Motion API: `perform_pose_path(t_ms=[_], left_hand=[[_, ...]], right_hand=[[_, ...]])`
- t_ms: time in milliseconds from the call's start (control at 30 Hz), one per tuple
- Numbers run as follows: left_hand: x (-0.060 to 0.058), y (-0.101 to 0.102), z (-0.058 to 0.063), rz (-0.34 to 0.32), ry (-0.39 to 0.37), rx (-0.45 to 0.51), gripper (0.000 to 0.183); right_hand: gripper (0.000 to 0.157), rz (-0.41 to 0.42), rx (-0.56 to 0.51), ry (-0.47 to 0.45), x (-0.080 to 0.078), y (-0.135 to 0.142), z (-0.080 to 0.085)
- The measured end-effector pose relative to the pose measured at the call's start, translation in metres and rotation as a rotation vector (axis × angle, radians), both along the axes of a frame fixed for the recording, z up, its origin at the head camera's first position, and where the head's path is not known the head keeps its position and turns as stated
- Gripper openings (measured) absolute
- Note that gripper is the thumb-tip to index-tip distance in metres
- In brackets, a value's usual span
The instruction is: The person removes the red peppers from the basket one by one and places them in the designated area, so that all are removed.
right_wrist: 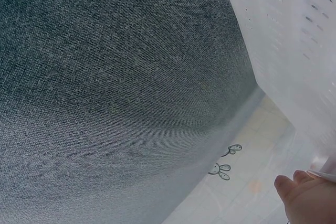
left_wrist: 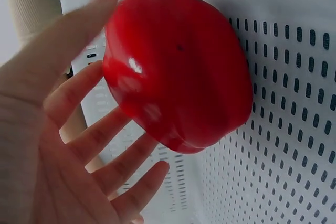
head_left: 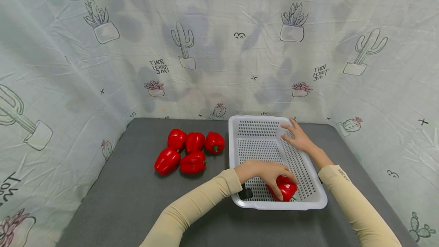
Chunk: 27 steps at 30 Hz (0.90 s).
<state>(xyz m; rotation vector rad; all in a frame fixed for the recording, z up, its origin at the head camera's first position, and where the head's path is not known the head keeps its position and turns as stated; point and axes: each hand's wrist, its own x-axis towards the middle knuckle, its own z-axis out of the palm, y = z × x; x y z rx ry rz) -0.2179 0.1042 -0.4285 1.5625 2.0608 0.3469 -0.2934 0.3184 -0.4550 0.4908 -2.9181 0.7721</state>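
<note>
A red bell pepper (head_left: 287, 188) lies in the near end of a white perforated plastic basket (head_left: 231, 144). My left hand (head_left: 269, 171) reaches over the basket's left wall and grips this pepper from above, thumb on one side and fingers on the other. In the left wrist view the thumb and fingertips meet the glossy skin of the pepper (left_wrist: 178, 72), close to the basket wall. At the far right corner, my right hand (head_left: 299, 139) rests over the basket rim with spread, fairly straight fingers. Its fingers show beside the rim in the right wrist view.
Several more red bell peppers (head_left: 193, 142) lie grouped on the dark grey tabletop (head_left: 137, 201), left of the basket. Behind and beside the table hangs a pale cloth (head_left: 219, 48) printed with cacti.
</note>
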Motion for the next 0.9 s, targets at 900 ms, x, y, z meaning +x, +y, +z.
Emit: perform_pose_path(t_ms=[900], left_hand=[[0.0035,-0.0019,0.0031,0.004,0.111,0.028,0.060]], right_hand=[[0.050,0.001,-0.003,0.006,0.0008,0.0000,-0.0016]])
